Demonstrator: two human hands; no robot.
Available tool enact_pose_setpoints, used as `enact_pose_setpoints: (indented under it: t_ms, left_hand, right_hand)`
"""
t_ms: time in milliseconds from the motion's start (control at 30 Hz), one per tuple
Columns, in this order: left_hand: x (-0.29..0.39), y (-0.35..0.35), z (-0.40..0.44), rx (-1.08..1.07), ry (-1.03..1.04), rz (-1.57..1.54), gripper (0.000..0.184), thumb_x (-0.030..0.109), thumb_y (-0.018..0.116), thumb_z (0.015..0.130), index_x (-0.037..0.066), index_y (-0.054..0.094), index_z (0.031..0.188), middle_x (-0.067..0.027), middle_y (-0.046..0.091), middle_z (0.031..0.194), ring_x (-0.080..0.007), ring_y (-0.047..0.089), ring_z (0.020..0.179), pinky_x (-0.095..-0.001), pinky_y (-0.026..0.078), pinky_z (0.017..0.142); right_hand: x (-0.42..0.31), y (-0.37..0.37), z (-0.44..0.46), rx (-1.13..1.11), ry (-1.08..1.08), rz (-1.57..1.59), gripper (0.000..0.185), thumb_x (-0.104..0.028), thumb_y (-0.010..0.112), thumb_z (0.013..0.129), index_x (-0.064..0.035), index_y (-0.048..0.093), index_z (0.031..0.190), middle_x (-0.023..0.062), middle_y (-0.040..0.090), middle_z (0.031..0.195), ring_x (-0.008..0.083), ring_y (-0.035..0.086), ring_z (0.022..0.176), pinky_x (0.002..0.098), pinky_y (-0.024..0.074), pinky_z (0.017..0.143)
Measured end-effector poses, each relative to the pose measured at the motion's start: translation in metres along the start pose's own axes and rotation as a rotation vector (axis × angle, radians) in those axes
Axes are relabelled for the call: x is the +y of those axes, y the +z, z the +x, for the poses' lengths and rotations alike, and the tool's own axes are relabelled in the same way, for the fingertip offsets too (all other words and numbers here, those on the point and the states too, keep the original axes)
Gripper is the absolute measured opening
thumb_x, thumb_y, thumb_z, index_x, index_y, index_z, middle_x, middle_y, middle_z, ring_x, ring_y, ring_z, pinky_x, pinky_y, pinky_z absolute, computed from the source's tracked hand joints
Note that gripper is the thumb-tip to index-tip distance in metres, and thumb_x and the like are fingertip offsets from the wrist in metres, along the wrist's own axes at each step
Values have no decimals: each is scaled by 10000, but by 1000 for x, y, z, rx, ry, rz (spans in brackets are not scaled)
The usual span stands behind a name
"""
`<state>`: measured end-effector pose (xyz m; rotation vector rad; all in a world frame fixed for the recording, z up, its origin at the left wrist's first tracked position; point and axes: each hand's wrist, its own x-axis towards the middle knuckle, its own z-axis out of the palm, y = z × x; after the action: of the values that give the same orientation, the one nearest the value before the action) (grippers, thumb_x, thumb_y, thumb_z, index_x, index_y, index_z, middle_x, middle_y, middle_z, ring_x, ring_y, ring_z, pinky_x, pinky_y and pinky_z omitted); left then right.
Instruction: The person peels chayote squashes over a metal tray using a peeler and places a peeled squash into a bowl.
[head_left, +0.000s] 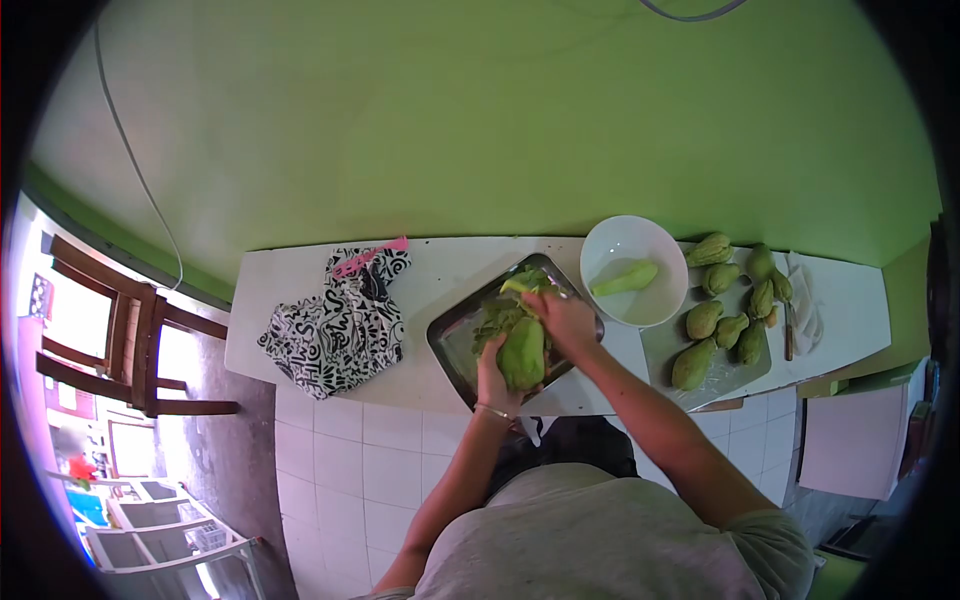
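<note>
Green fruit (523, 355) in cupped left hand (493, 376), right hand (567, 322) curled alongside, its hold unclear.

Head cam, fwd/down, v. wide view over tabletop (436, 268)

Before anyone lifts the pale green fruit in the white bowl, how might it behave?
The pale green fruit looks peeled, so it may be slippery. Its rounded, tapering shape could roll unevenly inside the white bowl. It's probably firm, holding its form.

Tray (457, 346) between fabric (352, 335) and bowl (634, 240)
</note>
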<state>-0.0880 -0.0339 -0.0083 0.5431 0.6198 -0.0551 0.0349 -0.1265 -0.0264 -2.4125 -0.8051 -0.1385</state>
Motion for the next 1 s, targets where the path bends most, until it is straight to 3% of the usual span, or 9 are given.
enact_pose_setpoints:
  t_ms: [67,200,300,500,600,700,767,867,1000]
  left_hand:
    - [-1,-2,1,-50,-3,-11,509,456,373,869,71,531,1161,-142,631,930,-277,624,744,-369,489,581]
    - [12,-17,3,27,8,-107,512,468,349,878,78,546,1144,-105,617,1030,-251,604,905,-413,477,767]
    - [20,-19,4,157,43,-104,437,426,348,896,106,560,1105,-83,628,1016,-252,600,922,-471,475,805]
    - [12,-25,22,236,107,-49,461,444,338,883,95,574,1069,-81,641,950,-229,621,852,-389,494,689]
    - [18,-28,14,9,47,72,457,440,338,880,95,576,1062,-82,643,901,-244,630,743,-380,476,569]
    - [12,-8,9,94,78,104,466,439,336,878,85,568,1072,-84,642,871,-265,623,651,-376,448,491]
    - [6,-10,14,124,60,74,469,438,337,877,85,565,1083,-83,642,872,-272,622,640,-368,453,491]
    - [5,-3,9,57,37,57,471,432,339,878,84,560,1106,-91,641,886,-277,628,678,-371,472,528]
    - [9,-5,9,48,111,-62,473,421,342,878,86,556,1135,-108,636,934,-278,633,785,-380,494,617]
  right_hand:
    - [5,-9,7,-47,111,-47,478,-467,419,925,-65,593,733,157,569,551,368,578,516,453,456,473]
    - [-10,-22,-5,-40,33,69,453,-452,450,917,-65,592,728,143,573,549,360,576,510,444,455,465]
    - [-31,-28,-35,-94,-63,179,426,-438,481,907,-75,589,712,127,571,538,340,575,490,428,452,445]
    - [-40,-21,-42,-59,-197,47,412,-439,514,890,-93,581,676,104,553,501,298,564,433,382,436,388]
    - [-32,-10,-23,13,-170,-42,420,-444,516,887,-94,579,662,101,549,491,288,564,424,372,438,380]
    - [-23,-5,-4,25,-113,-128,410,-431,512,891,-93,581,669,98,553,491,289,570,429,380,448,390]
    - [-14,-4,-2,-17,-111,-161,381,-408,505,900,-87,589,714,92,561,499,299,578,443,396,456,404]
    - [4,-2,14,-86,105,-252,336,-371,481,918,-72,578,800,99,593,559,317,606,513,421,474,448]
    - [-7,-21,12,-35,3,-69,323,-361,467,925,-52,558,896,148,615,643,350,613,596,443,479,507]
